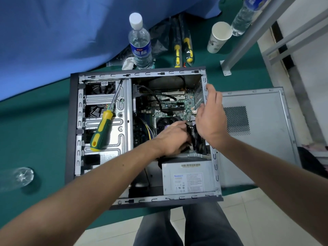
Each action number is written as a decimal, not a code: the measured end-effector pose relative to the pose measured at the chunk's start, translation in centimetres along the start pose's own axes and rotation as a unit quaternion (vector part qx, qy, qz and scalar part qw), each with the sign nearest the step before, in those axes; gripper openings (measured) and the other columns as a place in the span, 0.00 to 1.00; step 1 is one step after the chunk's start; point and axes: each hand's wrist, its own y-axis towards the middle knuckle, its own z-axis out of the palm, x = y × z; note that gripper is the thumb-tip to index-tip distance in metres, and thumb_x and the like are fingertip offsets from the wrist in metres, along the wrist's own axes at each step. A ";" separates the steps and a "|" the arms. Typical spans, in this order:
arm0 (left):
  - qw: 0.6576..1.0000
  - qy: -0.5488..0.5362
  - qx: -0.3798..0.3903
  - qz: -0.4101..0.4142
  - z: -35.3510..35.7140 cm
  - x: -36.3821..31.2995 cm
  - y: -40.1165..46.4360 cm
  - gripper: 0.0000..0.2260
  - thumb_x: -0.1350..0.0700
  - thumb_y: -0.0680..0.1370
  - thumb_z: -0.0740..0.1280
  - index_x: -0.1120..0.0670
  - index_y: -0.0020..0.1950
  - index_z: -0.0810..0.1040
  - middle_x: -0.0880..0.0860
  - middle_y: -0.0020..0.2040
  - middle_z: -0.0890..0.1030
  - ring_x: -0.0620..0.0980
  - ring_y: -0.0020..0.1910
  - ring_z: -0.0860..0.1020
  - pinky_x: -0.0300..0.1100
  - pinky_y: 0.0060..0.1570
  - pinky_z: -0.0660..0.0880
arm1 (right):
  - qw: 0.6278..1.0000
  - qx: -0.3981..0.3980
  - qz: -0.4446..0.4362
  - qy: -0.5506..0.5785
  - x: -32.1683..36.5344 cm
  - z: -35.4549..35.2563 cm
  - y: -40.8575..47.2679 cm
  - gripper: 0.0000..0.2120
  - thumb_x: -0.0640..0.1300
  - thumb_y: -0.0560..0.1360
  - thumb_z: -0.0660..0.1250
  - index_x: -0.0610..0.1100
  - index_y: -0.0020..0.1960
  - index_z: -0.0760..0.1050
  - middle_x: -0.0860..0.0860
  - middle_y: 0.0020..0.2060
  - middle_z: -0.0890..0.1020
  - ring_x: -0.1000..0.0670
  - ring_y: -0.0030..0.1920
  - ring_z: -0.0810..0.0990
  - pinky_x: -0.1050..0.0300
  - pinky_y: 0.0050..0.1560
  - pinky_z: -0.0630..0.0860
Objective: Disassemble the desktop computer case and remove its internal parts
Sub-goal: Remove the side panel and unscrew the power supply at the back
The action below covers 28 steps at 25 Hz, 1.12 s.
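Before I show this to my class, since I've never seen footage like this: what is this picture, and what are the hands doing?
It is one view from a camera worn on a person's head, looking down at their own arms. An open desktop computer case lies on a green table. The left hand grips a black fan inside it; the right hand rests at the case's rear edge. A green-and-yellow screwdriver lies on the drive cage. The removed side panel, a water bottle and a paper cup lie nearby.

The left hand (pixel 173 137) and right hand (pixel 211 119) hide most of the black fan (pixel 199 142), a blurred glass (pixel 21 176) leaves the left edge, and the far-right bottle (pixel 245 16) is cropped.
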 end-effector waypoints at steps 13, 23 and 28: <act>0.989 -0.122 0.014 -0.076 -4.3 -3.0 -3.2 0.12 0.55 0.80 0.64 0.53 0.62 0.78 0.55 0.55 0.82 0.55 0.56 0.77 0.49 0.56 0.75 | 1.000 -0.003 0.007 -0.019 0.0 0.1 0.1 0.26 0.38 0.79 0.59 0.45 0.75 0.57 0.45 0.63 0.68 0.43 0.47 0.77 0.48 0.45 0.76; 0.876 0.081 -0.177 -0.442 -4.1 4.5 -13.6 0.24 0.43 0.83 0.52 0.48 0.79 0.58 0.62 0.75 0.61 0.63 0.69 0.65 0.58 0.65 0.64 | 1.000 0.001 0.009 -0.011 0.2 0.1 0.1 0.25 0.38 0.80 0.59 0.45 0.75 0.57 0.44 0.63 0.68 0.45 0.44 0.75 0.51 0.41 0.73; 0.890 0.139 -0.209 -0.381 -4.5 7.2 -14.9 0.20 0.47 0.84 0.53 0.51 0.75 0.64 0.62 0.67 0.70 0.64 0.59 0.72 0.59 0.55 0.70 | 1.000 -0.004 0.003 -0.008 0.1 0.2 0.1 0.25 0.38 0.79 0.59 0.46 0.75 0.57 0.44 0.62 0.68 0.44 0.44 0.77 0.48 0.42 0.76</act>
